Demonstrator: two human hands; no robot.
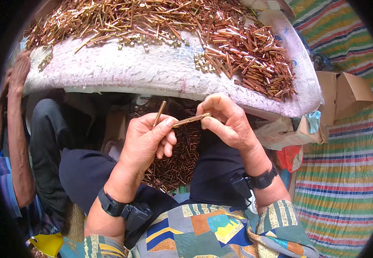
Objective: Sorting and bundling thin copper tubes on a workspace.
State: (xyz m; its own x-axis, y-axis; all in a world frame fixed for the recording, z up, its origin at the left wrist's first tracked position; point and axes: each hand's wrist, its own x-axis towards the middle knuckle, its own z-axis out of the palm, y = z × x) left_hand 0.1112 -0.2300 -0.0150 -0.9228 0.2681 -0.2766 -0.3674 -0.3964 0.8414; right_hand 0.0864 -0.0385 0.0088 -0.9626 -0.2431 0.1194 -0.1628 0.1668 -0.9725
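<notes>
My left hand [142,136] is closed, its thumb and fingers pinching a slim copper-coloured metal tube [187,121] that slants up to the right. A second, similar tube [159,113] sticks up between the fingers of the same hand. At the far end of the first tube, the thumb and forefinger of my right hand [229,124] pinch a small brass-coloured piece [206,115], partly hidden by the fingertips. Both hands meet above my lap, just in front of the table edge. Below them lies a heap of similar tubes [173,170] between my knees.
A white cloth-covered table [130,69] carries a large pile of tubes [109,19], a redder pile [255,56] and small brass pieces [150,41]. Cardboard boxes [345,96] stand right, by a striped sheet [345,172]. Another person's hand [19,69] rests at the table's left end.
</notes>
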